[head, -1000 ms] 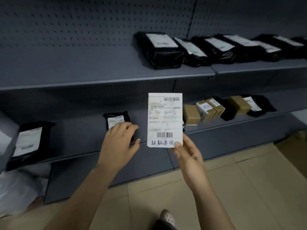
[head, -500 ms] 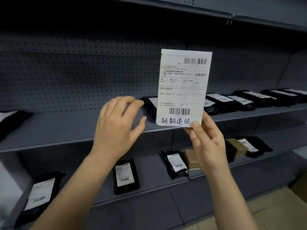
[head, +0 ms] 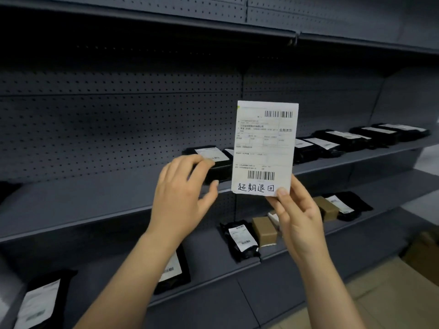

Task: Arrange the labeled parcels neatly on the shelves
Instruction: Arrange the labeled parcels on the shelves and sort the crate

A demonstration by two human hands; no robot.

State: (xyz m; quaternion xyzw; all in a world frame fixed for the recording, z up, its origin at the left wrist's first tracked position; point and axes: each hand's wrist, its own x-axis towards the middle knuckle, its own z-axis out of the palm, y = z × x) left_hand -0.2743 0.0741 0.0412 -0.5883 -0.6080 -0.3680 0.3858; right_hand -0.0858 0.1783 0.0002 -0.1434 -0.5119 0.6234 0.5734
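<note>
The right hand pinched the lower corner of a shipping label; handwriting under its barcode read "超期退回". The left hand, fingers spread and empty, hovered by a black parcel.

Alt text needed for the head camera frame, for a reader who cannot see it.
A right hand pinches the bottom edge of a white shipping label, held upright before grey pegboard shelves. The open left hand reaches toward a black parcel on the middle shelf; more black parcels and brown boxes lie along the shelves.
</note>
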